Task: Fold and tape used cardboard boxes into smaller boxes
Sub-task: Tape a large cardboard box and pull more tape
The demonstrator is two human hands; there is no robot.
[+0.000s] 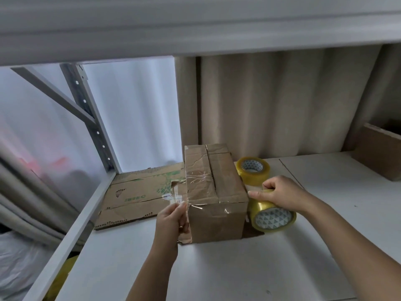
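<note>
box point(214, 192): on the shelf point(238, 268)
left hand point(173, 216): pinches tape end at box's left corner
right hand point(280, 195): grips tape roll point(272, 216) right of box

Brown box point(382, 152) cut by right edge; tape roll point(272, 216) top hidden under right hand point(280, 195)

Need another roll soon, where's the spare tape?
In the head view, the spare tape lies flat on the shelf, right of the box, behind the right hand.

Brown box point(214, 192), yellow tape rolls point(272, 216) w/ triangle-print cores, white shelf point(238, 268)
</note>
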